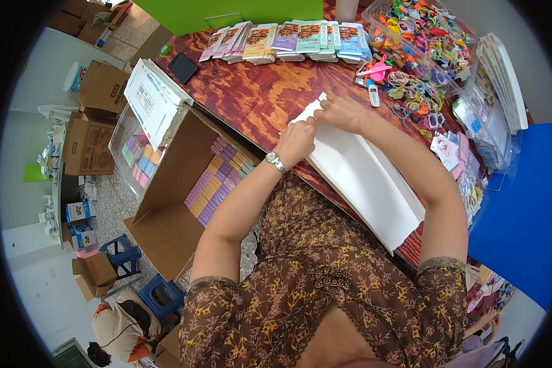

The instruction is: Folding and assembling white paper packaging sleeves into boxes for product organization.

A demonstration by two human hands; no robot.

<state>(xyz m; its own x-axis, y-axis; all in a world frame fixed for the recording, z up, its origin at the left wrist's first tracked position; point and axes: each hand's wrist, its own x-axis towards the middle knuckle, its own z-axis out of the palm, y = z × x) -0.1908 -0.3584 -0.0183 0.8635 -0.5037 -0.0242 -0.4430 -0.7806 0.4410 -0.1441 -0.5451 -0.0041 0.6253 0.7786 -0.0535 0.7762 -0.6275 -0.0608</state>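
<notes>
A long piece of white cardboard (362, 184), with a raised fold along its right side, lies slanted over the table's near edge toward my body. At its far end, my left hand (297, 141), with a silver watch on the wrist, has its fingers closed on the cardboard. Close beside it, my right hand (342, 114) pinches the same end, thumb and fingers bent. The fingertips of the two hands nearly touch, and they cover part of the edge there.
Rows of colourful small packs (288, 40) line the table's far side. A clear bin of bright trinkets (423, 37) spills at right. An open carton (165, 178) with stacked pastel packs stands left. A dark phone (182, 67) lies at the table's left edge.
</notes>
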